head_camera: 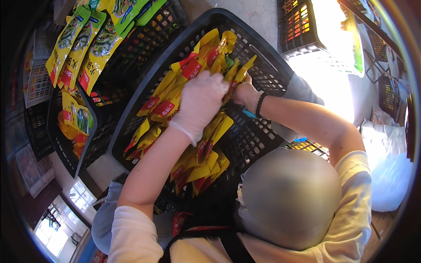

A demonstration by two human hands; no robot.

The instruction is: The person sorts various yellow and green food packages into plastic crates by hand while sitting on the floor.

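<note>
A large black plastic basket [131,98] stands in front of me with many yellow and red food pouches [164,88] in it, several of them upright in rows. My left hand [202,98], in a thin translucent glove, rests on the pouches in the middle of the basket, fingers curled down among them; whether it grips one is hidden. My right hand [246,93], also gloved and with a black beaded bracelet at the wrist, has its fingers around the lower part of upright yellow pouches [241,74] at the basket's right side.
At the left, a black basket [88,131] holds more pouches, with yellow and green pouches [98,49] lying over its upper part. Another black crate [299,29] stands beyond the right corner. A large white sack [384,164] is at the far right. Bright light washes out part of the right.
</note>
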